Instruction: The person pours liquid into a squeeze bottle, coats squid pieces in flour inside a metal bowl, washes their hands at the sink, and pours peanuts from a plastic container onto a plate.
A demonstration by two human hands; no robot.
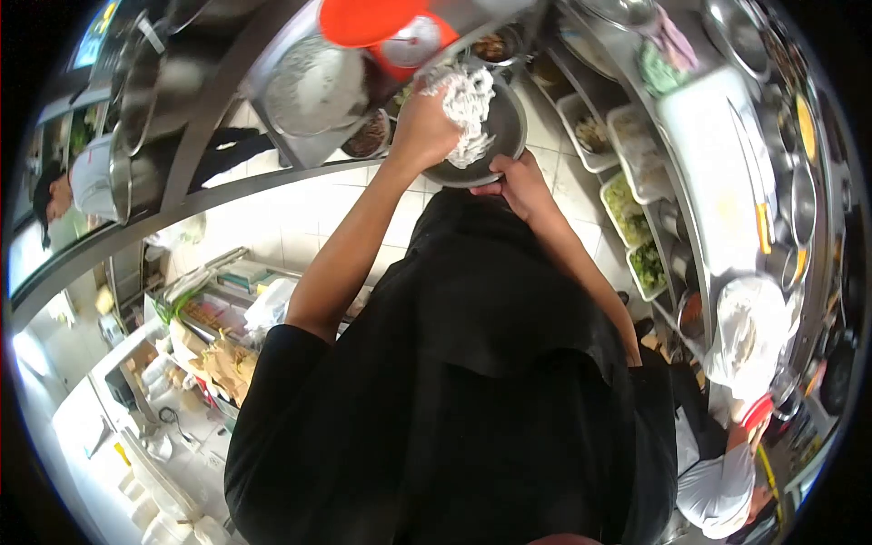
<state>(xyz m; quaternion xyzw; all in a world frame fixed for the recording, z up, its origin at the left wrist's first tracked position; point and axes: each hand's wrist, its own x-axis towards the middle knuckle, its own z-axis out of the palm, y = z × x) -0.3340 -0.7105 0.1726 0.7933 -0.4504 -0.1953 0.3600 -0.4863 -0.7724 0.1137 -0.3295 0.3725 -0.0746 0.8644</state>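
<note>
A clump of white noodles (470,104) is in my left hand (427,127), with the fingers closed around it. The strands hang over a dark round bowl (504,123), and the lower ends reach down into it. My right hand (525,186) grips the near right rim of that bowl, thumb on the upper side. Just beyond the left hand stands an orange-red kitchen scale (411,44) with a round dial, topped by an orange-red pan (359,18). Left of the hands is a big metal bowl (313,86) holding something white.
A smaller bowl of brown food (366,136) sits near the counter edge. At right, white trays (627,213) of greens line a shelf below a white cutting board (713,163) with an orange-handled knife (763,227). People stand at lower right (718,490) and far left (86,177).
</note>
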